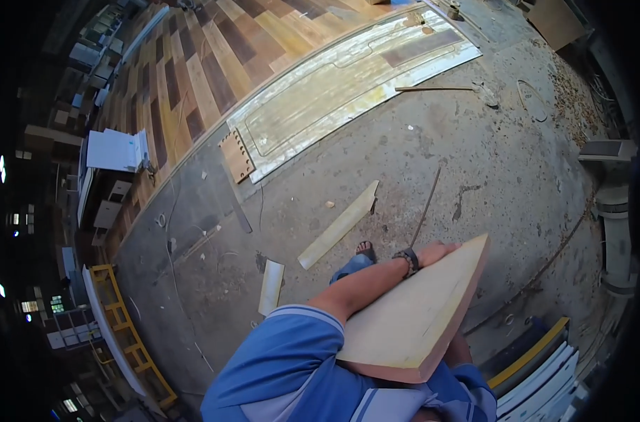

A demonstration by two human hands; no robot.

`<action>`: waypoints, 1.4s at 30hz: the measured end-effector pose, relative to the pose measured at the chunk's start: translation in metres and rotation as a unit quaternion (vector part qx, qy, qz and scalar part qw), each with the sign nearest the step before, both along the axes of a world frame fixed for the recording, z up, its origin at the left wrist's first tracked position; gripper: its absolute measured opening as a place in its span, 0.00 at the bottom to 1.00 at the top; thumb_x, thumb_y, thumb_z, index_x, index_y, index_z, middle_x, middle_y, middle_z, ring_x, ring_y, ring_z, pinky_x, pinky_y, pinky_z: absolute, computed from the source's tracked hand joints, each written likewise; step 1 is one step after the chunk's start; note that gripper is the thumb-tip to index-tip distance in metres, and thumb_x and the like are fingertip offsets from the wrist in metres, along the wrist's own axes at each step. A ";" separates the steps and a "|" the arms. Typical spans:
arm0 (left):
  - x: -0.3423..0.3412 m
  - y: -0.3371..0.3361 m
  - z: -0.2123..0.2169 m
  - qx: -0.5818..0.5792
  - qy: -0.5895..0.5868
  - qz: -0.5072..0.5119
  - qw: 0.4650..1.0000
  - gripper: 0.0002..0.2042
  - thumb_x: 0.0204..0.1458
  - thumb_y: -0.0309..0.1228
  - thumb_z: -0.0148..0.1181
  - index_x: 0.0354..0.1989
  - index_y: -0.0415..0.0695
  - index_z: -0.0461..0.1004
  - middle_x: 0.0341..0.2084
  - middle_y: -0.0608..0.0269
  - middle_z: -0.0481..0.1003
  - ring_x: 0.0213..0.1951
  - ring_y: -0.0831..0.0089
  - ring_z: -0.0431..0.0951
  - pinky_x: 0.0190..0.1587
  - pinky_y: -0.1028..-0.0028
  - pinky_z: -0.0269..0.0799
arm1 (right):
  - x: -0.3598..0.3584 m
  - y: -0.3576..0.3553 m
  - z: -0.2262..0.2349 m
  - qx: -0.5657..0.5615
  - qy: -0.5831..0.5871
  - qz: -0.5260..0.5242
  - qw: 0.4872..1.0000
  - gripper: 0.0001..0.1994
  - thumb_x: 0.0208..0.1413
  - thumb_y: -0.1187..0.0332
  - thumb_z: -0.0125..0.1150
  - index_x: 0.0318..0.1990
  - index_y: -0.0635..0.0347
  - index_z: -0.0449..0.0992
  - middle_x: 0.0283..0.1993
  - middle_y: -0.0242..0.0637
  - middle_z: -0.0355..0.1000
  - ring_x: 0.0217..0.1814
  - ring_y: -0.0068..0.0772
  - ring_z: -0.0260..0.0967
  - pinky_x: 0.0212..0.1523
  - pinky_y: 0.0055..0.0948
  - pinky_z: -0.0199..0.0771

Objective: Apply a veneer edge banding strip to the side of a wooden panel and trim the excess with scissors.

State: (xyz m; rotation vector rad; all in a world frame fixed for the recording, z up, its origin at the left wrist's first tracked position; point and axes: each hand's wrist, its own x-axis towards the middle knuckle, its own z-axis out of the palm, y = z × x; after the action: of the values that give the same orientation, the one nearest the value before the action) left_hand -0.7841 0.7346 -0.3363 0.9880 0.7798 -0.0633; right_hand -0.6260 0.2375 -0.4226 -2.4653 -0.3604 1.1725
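A thick, pale board (411, 313) with a pinkish edge is held up tilted against my body at the lower right. My left hand (434, 253) grips its far left edge, and my left forearm runs along that side. The fingers are closed on the board, partly out of sight behind it. On the other side, only a bit of my right forearm shows below the board; my right hand is hidden behind it.
On the concrete floor (320, 211) lie pale strips (341, 225), a thin dark rod (427, 204) and scraps. A large worn panel (341, 91) lies beyond, beside wood-patterned flooring (214, 56). A yellow frame (126, 327) stands at left; white panels (541, 387) stand at right.
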 end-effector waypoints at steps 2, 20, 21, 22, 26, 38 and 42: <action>-0.023 0.041 -0.025 0.034 0.008 0.045 0.998 0.30 0.62 0.55 0.50 0.48 0.37 0.81 0.40 0.57 0.82 0.41 0.67 0.81 0.46 0.65 0.75 | 0.012 0.032 0.032 -0.019 0.025 0.026 0.999 0.15 0.51 0.65 0.71 0.43 0.64 0.79 0.37 0.39 0.80 0.37 0.33 0.76 0.40 0.35 0.77; -0.069 0.451 0.003 -0.151 -0.069 0.383 0.909 0.27 0.65 0.53 0.51 0.55 0.40 0.77 0.45 0.59 0.80 0.42 0.75 0.80 0.46 0.70 0.75 | 0.113 0.661 -0.008 -0.023 0.370 0.249 0.895 0.16 0.58 0.65 0.64 0.50 0.64 0.75 0.41 0.37 0.78 0.40 0.30 0.76 0.41 0.32 0.78; -0.073 0.469 0.010 -0.135 -0.058 0.373 0.916 0.27 0.65 0.53 0.50 0.55 0.40 0.77 0.46 0.60 0.80 0.43 0.74 0.80 0.46 0.70 0.75 | 0.109 0.694 -0.009 -0.023 0.387 0.257 0.885 0.16 0.58 0.65 0.64 0.51 0.64 0.75 0.42 0.37 0.78 0.40 0.30 0.76 0.41 0.32 0.78; -0.072 0.483 0.016 -0.134 -0.058 0.384 0.912 0.27 0.65 0.53 0.50 0.55 0.40 0.77 0.46 0.60 0.80 0.43 0.74 0.80 0.46 0.70 0.75 | 0.104 0.726 -0.011 -0.023 0.406 0.266 0.874 0.16 0.59 0.66 0.63 0.51 0.64 0.74 0.42 0.37 0.78 0.40 0.30 0.76 0.41 0.32 0.78; -0.091 0.560 0.018 -0.129 -0.097 0.420 0.893 0.26 0.65 0.53 0.50 0.56 0.44 0.77 0.49 0.61 0.79 0.45 0.75 0.79 0.49 0.70 0.74 | 0.008 0.877 -0.025 -0.009 0.493 0.315 0.811 0.16 0.60 0.66 0.62 0.53 0.64 0.73 0.43 0.37 0.77 0.41 0.30 0.76 0.41 0.31 0.78; -0.201 0.748 0.027 -0.119 -0.080 0.358 0.923 0.25 0.68 0.52 0.44 0.52 0.43 0.76 0.36 0.66 0.79 0.34 0.78 0.76 0.39 0.73 0.74 | -0.191 1.181 0.119 0.282 0.400 0.284 0.824 0.17 0.65 0.62 0.59 0.55 0.62 0.72 0.45 0.37 0.77 0.44 0.29 0.77 0.42 0.31 0.80; -0.212 0.802 0.064 -0.105 -0.049 0.293 0.949 0.25 0.67 0.54 0.45 0.49 0.44 0.76 0.29 0.71 0.73 0.31 0.79 0.73 0.37 0.76 0.71 | -0.179 1.218 0.092 0.259 0.418 0.007 0.871 0.13 0.66 0.62 0.58 0.51 0.61 0.72 0.42 0.41 0.78 0.40 0.34 0.80 0.36 0.30 0.80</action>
State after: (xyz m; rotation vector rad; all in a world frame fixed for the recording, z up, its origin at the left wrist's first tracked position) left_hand -0.9959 1.5369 -0.2721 0.5241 0.9274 0.4085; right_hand -0.8054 1.4556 -0.3309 -1.3357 -0.3605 1.7329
